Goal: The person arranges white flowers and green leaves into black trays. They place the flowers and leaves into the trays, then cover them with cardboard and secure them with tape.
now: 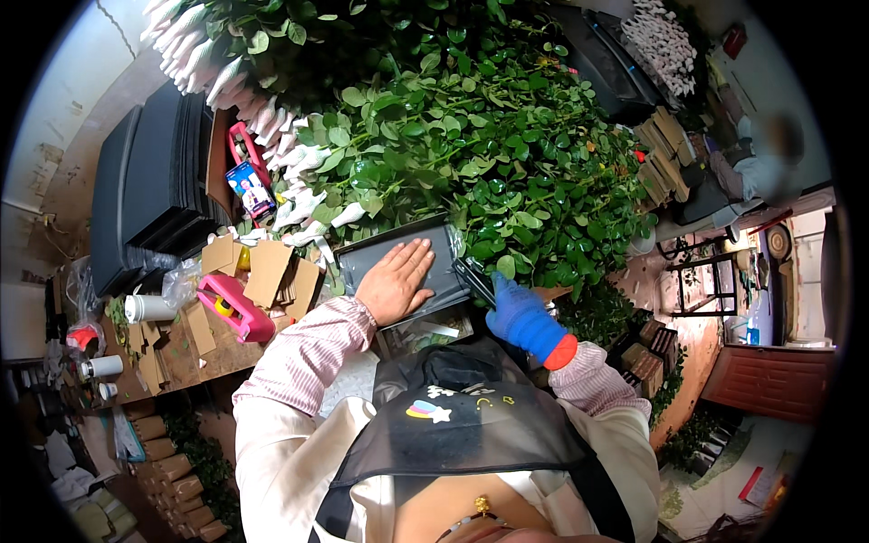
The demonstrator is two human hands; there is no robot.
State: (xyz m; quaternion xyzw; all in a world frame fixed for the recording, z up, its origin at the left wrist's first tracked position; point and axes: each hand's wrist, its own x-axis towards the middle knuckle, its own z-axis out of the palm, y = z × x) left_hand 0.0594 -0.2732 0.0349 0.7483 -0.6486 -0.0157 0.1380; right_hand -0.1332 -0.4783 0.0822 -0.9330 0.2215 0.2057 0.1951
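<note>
Bare left hand (pixel 396 284) flat on a grey tray (pixel 447 271)

The person's blue-gloved right hand (pixel 525 319) holds a dark tool (pixel 476 281) at the tray's right side. Leafy green stems (pixel 507 136) lie heaped on the far side. To the left sit a pink tape dispenser (pixel 252 322) and brown cardboard pieces (pixel 269 271); farther off, a lit phone (pixel 251 190) stands near stacked black boxes (pixel 172 172).

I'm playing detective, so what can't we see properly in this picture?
In the head view:
The palm of the left hand: hidden, turned down over the dark tray.
The fingertips inside the blue glove on the right hand: covered by the glove.
Whatever is inside the white sleeves: the sleeves cover it.
Whatever lies under the leafy stems: thick leaves hide it.
The other person: head blurred.
</note>
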